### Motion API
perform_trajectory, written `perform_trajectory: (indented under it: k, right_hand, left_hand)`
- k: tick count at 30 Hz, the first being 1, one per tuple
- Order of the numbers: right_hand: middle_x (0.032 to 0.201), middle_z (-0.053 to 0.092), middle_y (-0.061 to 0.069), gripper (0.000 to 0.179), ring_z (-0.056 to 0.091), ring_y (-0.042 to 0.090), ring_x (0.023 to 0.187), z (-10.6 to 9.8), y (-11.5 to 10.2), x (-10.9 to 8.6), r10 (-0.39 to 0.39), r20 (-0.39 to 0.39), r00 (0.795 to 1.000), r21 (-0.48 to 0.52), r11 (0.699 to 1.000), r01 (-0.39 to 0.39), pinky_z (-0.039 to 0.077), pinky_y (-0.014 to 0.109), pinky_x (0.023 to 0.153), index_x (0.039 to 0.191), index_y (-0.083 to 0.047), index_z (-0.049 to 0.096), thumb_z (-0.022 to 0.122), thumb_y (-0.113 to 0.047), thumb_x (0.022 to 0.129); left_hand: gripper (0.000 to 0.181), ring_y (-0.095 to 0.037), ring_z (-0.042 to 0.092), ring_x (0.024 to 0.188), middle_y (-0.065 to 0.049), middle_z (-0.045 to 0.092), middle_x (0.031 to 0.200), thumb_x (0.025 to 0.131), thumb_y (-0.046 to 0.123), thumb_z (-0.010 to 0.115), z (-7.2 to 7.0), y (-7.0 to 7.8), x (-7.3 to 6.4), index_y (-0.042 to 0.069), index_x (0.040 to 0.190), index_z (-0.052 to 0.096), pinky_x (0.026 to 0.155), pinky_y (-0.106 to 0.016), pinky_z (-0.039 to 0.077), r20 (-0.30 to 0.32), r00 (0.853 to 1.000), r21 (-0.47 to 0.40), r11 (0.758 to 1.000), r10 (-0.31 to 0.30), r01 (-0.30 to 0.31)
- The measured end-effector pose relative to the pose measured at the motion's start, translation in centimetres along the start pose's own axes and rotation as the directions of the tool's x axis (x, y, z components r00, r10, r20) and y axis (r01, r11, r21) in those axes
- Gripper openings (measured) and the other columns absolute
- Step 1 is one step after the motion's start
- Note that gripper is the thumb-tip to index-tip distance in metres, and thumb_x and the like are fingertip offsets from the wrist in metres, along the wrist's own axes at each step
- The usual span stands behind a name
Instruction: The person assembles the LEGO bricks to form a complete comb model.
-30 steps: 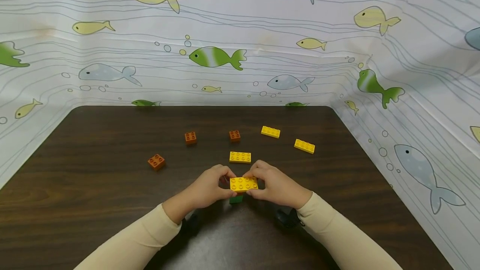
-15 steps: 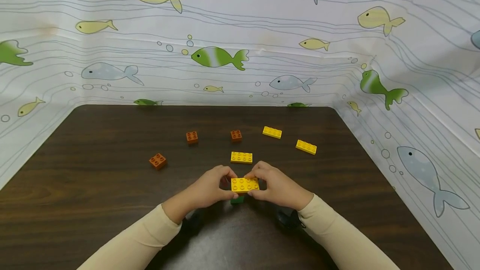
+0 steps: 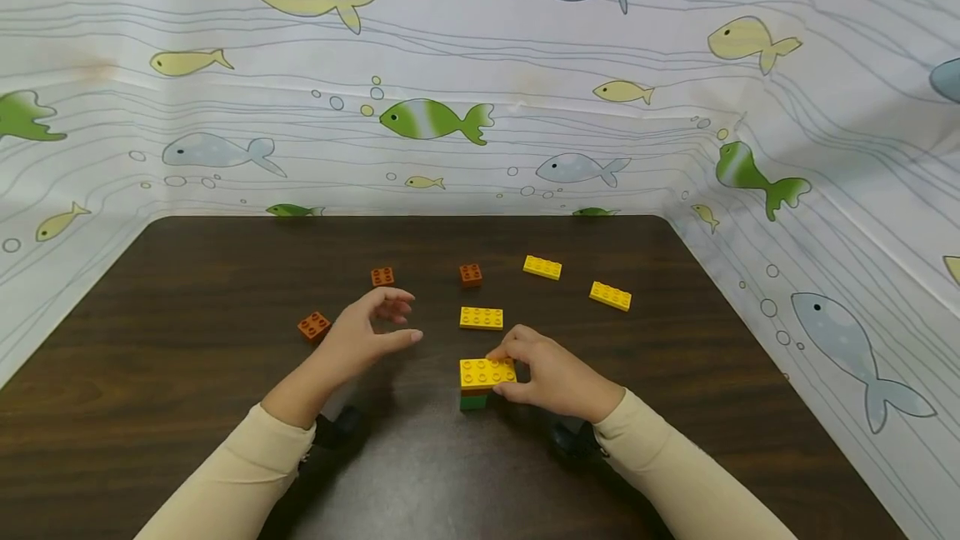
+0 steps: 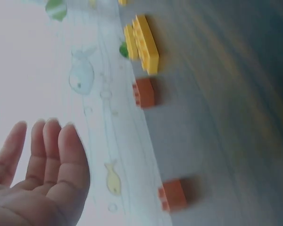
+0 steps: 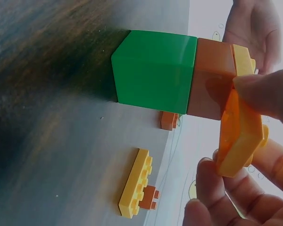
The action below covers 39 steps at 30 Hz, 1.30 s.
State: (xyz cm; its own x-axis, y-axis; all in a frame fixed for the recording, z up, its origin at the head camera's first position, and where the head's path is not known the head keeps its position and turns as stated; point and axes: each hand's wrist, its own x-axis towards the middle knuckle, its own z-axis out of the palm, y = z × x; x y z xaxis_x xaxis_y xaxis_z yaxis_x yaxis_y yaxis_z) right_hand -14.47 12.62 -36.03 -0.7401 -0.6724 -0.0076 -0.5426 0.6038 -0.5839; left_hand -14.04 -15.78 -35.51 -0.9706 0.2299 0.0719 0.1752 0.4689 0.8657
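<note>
A small stack of toy building bricks stands upright on the table. At its bottom is a green block (image 5: 153,73), with an orange-brown brick (image 5: 211,77) above it and a yellow eight-stud brick (image 3: 480,374) on top. The yellow brick sticks out past the stack on the right. Thumb and fingers of my right hand (image 3: 553,372) pinch this overhanging end. My left hand (image 3: 358,342) is off to the left of the stack, held over the table with fingers relaxed and nothing in it. In the left wrist view its palm and fingertips show bare.
Behind the stack lies a loose yellow brick (image 3: 482,319), with two more yellow bricks (image 3: 542,267) (image 3: 611,296) at the back right. Orange bricks lie at the back (image 3: 470,276), beyond the left hand (image 3: 382,277) and beside it (image 3: 313,326). A fish-print sheet (image 3: 450,48) encloses the table.
My left hand has released the yellow brick on the stack and moved left and away, its fingers opening. The right hand keeps its pinch, and the stack stays in place.
</note>
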Motion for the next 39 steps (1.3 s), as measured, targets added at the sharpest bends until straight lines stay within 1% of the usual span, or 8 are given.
perform_trajectory:
  k: [6, 10, 13, 16, 23, 27, 34, 39]
  right_hand:
    - [0.107, 0.053, -0.002, 0.032, 0.054, 0.018, 0.089, 0.1, -0.1, 0.0, -0.008, 0.005, 1.000, -0.019, 1.000, 0.008, 0.048, 0.028, 0.078, 0.116, -0.007, 0.066, 0.073, -0.018, 0.087]
    - [0.107, 0.053, -0.003, 0.032, 0.054, 0.015, 0.090, 0.1, -0.1, -0.1, 0.006, 0.011, 1.000, -0.022, 1.000, -0.006, 0.049, 0.028, 0.078, 0.116, -0.008, 0.066, 0.072, -0.018, 0.087]
    - [0.108, 0.053, -0.004, 0.031, 0.053, 0.014, 0.090, 0.1, -0.1, -0.2, 0.012, 0.012, 1.000, -0.024, 1.000, -0.012, 0.049, 0.030, 0.079, 0.116, -0.009, 0.066, 0.072, -0.019, 0.087]
    - [0.108, 0.053, -0.005, 0.031, 0.053, 0.012, 0.090, 0.1, -0.1, -0.2, 0.010, 0.009, 1.000, -0.030, 1.000, -0.010, 0.049, 0.029, 0.079, 0.116, -0.009, 0.066, 0.072, -0.019, 0.087]
    - [0.108, 0.053, -0.005, 0.032, 0.052, 0.011, 0.089, 0.1, -0.1, -0.2, 0.018, 0.009, 1.000, -0.048, 0.999, -0.017, 0.048, 0.025, 0.078, 0.117, -0.009, 0.066, 0.072, -0.020, 0.087]
    - [0.108, 0.053, -0.005, 0.033, 0.053, 0.010, 0.089, 0.1, -0.1, -0.2, 0.017, 0.012, 1.000, -0.056, 0.998, -0.016, 0.048, 0.025, 0.078, 0.117, -0.009, 0.066, 0.072, -0.020, 0.087]
    - [0.108, 0.053, -0.004, 0.033, 0.055, 0.017, 0.089, 0.0, -0.1, -0.1, 0.008, 0.015, 1.000, -0.058, 0.998, -0.007, 0.047, 0.026, 0.077, 0.117, -0.009, 0.066, 0.073, -0.019, 0.086]
    - [0.107, 0.053, -0.004, 0.033, 0.055, 0.019, 0.090, -0.1, -0.1, -0.2, 0.011, 0.016, 1.000, -0.052, 0.999, -0.010, 0.048, 0.026, 0.078, 0.117, -0.009, 0.066, 0.073, -0.019, 0.086]
  left_hand:
    - [0.056, -0.033, 0.052, 0.115, -0.019, 0.052, 0.128, 0.091, 0.026, 0.067, -2.1, -1.0, -0.5, 0.002, 0.136, 0.045, 0.091, -0.052, 0.044, -0.117, 0.992, 0.030, 0.999, -0.040, 0.044]
    - [0.057, -0.035, 0.050, 0.118, -0.021, 0.051, 0.131, 0.092, 0.028, 0.066, -3.5, -1.9, -0.8, 0.003, 0.138, 0.043, 0.092, -0.054, 0.042, -0.171, 0.982, 0.051, 0.994, -0.081, 0.091]
    - [0.056, -0.037, 0.049, 0.119, -0.022, 0.049, 0.132, 0.093, 0.028, 0.064, -4.4, -2.6, -1.0, 0.003, 0.138, 0.043, 0.093, -0.054, 0.041, -0.196, 0.975, 0.043, 0.992, -0.108, 0.118]
    - [0.057, -0.038, 0.048, 0.119, -0.024, 0.047, 0.132, 0.093, 0.029, 0.063, -5.1, -3.2, -1.2, 0.002, 0.138, 0.042, 0.094, -0.055, 0.040, -0.203, 0.971, 0.039, 0.990, -0.128, 0.139]
    - [0.061, -0.040, 0.044, 0.123, -0.024, 0.045, 0.134, 0.093, 0.032, 0.063, -6.2, -4.5, -1.7, 0.000, 0.140, 0.039, 0.090, -0.051, 0.042, -0.210, 0.961, 0.057, 0.979, -0.178, 0.193]
    - [0.064, -0.042, 0.041, 0.124, -0.026, 0.044, 0.135, 0.093, 0.032, 0.063, -6.8, -5.3, -1.8, -0.002, 0.140, 0.037, 0.094, -0.056, 0.039, -0.215, 0.955, 0.061, 0.974, -0.203, 0.220]
    - [0.068, -0.045, 0.038, 0.126, -0.030, 0.038, 0.139, 0.092, 0.031, 0.066, -7.3, -6.4, -1.9, -0.005, 0.141, 0.035, 0.097, -0.057, 0.039, -0.189, 0.944, 0.032, 0.959, -0.269, 0.280]
    - [0.068, -0.048, 0.034, 0.127, -0.033, 0.033, 0.140, 0.093, 0.026, 0.064, -7.6, -6.9, -1.8, -0.008, 0.141, 0.032, 0.098, -0.058, 0.037, -0.164, 0.936, 0.027, 0.947, -0.312, 0.320]
